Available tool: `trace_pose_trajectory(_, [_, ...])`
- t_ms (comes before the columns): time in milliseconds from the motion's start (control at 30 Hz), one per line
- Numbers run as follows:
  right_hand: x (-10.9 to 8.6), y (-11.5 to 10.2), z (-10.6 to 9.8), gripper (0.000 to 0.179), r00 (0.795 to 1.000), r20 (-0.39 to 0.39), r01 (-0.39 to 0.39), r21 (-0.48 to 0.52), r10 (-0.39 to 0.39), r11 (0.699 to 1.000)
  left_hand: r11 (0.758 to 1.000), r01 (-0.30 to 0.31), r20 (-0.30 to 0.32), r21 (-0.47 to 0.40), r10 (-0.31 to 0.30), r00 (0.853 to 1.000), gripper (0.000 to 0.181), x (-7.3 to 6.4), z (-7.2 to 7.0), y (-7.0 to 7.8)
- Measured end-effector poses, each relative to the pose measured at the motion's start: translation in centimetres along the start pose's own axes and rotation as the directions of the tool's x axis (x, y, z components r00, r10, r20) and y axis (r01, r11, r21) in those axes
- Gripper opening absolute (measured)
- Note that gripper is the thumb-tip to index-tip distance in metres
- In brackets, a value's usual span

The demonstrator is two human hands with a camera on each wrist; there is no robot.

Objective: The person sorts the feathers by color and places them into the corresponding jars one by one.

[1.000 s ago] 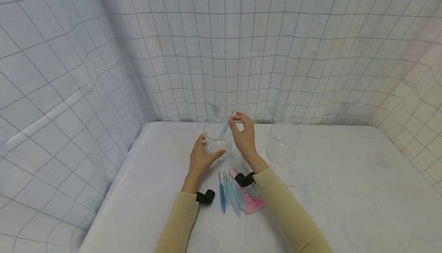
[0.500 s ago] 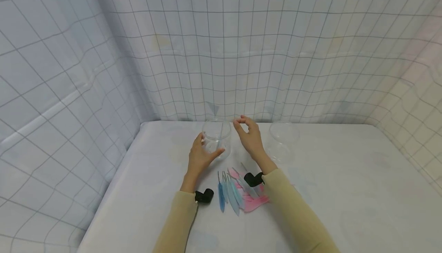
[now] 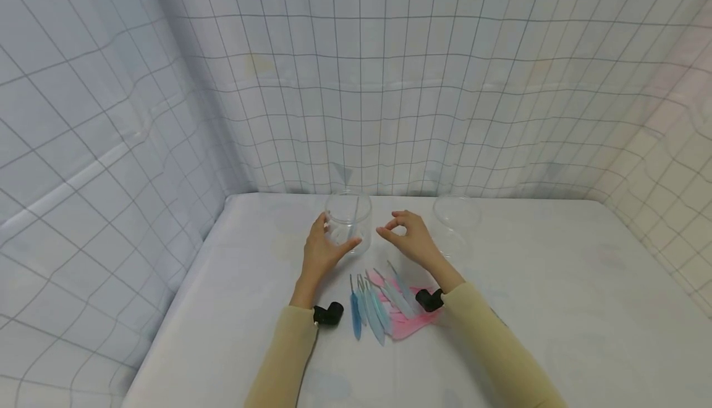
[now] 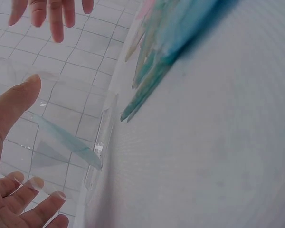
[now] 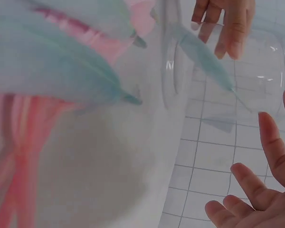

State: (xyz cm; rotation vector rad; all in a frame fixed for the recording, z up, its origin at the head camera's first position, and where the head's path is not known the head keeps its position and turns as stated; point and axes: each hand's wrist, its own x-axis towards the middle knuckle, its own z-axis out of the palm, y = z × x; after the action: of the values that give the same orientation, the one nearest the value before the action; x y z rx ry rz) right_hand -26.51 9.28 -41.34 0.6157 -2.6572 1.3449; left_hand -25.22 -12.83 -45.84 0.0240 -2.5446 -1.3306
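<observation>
My left hand (image 3: 324,252) holds a clear jar (image 3: 361,210), its thumb on the near side and its fingers around the left side. Inside the jar leans one light blue feather-shaped stick (image 4: 66,139), thin stem upward and broad end at the bottom. To the right of the jar, apart from it, my right hand (image 3: 414,240) holds nothing, with thumb and fingers loosely bent. Several blue feather-shaped sticks (image 3: 374,315) lie in front of the hands, fanned out with thin stems pointing away. Pink pieces (image 3: 408,327) lie under and beside them, partly beneath the right wrist.
A second clear jar (image 3: 457,210) stands behind the right hand, near the table's back edge. White cloth covers the table (image 3: 239,284). Grid-patterned curtains (image 3: 389,86) hang at the back and both sides. Each wrist wears a small black camera.
The right hand let go of the blue feather-shaped stick inside the jar, then drew back to the right and toward the body. The left hand stays on the jar.
</observation>
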Motion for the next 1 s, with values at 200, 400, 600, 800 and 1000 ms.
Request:
trace_pose_trajectory(200, [-0.9, 0.9, -0.3, 0.023, 0.988, 0.152, -0.003, -0.126, 0.023, 0.992, 1.000, 0.006, -0.003, 0.008, -0.006, 1.000, 0.104, 0.0, -0.1, 0.1])
trace_pose_trajectory(400, [-1.3, 1.3, -0.4, 0.023, 0.974, 0.225, 0.032, -0.252, 0.027, 0.967, 1.000, 0.010, 0.010, -0.003, -0.010, 1.000, 0.104, -0.1, -0.1, 0.1])
trace_pose_trajectory(600, [-1.6, 1.3, -0.3, 0.027, 0.967, 0.252, 0.069, -0.367, 0.028, 0.928, 1.000, 0.008, 0.013, -0.005, -0.008, 1.000, 0.104, 0.0, 0.0, 0.1])
trace_pose_trajectory(800, [-1.8, 1.5, 0.0, 0.031, 0.955, 0.297, 0.130, -0.464, 0.015, 0.876, 1.000, 0.006, 0.013, -0.011, -0.006, 1.000, 0.103, 0.0, -0.1, 0.0])
trace_pose_trajectory(1000, [-1.9, 1.4, 0.1, 0.032, 0.930, 0.367, 0.188, -0.512, 0.016, 0.838, 1.000, 0.003, 0.007, -0.006, -0.003, 1.000, 0.103, 0.0, -0.1, 0.0])
